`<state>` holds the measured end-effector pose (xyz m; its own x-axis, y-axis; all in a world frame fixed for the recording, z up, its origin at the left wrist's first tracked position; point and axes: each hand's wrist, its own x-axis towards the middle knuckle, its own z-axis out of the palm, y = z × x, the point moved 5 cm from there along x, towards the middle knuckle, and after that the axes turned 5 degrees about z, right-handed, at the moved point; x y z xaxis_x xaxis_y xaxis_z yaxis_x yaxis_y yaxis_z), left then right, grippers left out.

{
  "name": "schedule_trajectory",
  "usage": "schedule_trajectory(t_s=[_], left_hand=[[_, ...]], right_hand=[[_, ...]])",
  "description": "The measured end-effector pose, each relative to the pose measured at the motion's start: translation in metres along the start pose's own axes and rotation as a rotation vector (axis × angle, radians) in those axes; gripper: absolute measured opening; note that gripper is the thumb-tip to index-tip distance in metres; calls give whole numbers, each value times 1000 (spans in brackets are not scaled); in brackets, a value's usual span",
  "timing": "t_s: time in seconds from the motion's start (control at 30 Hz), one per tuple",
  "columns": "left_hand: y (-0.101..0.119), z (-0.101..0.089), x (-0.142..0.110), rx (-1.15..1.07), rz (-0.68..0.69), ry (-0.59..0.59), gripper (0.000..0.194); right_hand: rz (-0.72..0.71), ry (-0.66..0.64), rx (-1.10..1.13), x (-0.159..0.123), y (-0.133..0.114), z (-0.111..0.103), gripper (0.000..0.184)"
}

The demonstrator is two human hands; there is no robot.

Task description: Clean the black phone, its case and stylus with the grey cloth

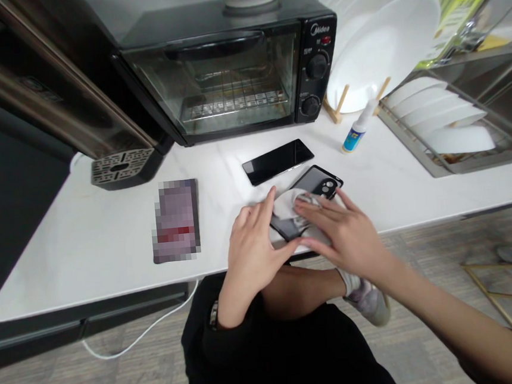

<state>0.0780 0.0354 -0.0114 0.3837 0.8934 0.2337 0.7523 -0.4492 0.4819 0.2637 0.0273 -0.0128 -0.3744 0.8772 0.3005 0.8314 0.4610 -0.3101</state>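
A clear phone case with a black rim and camera rings lies slanted near the counter's front edge. My left hand grips its left end, index finger along one side and thumb along the near edge. Under the fingertips of my right hand is a crumpled white cloth, pressed onto the case's surface; part of the cloth is hidden by those fingers. Just behind the case rests a black smartphone, screen up. A small spray bottle with a blue label and white cap stands upright to the back right.
At the left lies a flat dark-edged device, its face pixelated. Behind stand a black toaster oven and a drink machine with a drip tray. White plates stand in a wooden rack beside the sink.
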Motion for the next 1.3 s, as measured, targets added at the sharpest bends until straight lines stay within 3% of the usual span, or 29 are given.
schedule_trajectory(t_s=[0.07,0.13,0.3,0.37,0.5,0.6,0.67,0.77,0.83,0.9,0.97,1.07,1.13,1.27,1.3], left_hand=[[1,0,0,6,20,11,101],[0,0,0,4,25,21,100],[-2,-1,2,-8,10,7,94],[-2,-1,2,-4,-2,-3,94],[-1,0,2,8,-15,-15,100],[-1,0,1,4,-6,6,100],[-2,1,1,1,-2,10,100],[-4,1,2,5,2,-3,94],[-4,0,2,10,5,-5,92],[-3,0,3,14,4,1,94],[-2,0,3,13,1,4,99],[-2,1,2,11,4,15,99],[-2,2,2,7,7,19,100],[-4,2,1,9,-2,-3,90],[-4,1,1,8,-2,-5,89]], right_hand=[[90,62,-97,11,23,-7,62],[138,90,-123,17,23,-5,68],[-39,13,103,3,-47,20,92],[-82,-24,153,-3,-56,22,93],[24,0,19,10,-7,8,71],[155,74,-104,22,19,0,71],[133,72,-90,21,3,7,78],[-25,29,43,5,-44,21,95],[-82,-17,112,-2,-57,23,93],[-52,-41,100,1,-41,18,81],[41,-8,15,12,-8,8,71],[169,75,-106,26,21,-1,73],[143,77,-101,24,6,5,82],[-44,8,55,0,-56,23,104],[-68,-17,87,-4,-61,24,102]])
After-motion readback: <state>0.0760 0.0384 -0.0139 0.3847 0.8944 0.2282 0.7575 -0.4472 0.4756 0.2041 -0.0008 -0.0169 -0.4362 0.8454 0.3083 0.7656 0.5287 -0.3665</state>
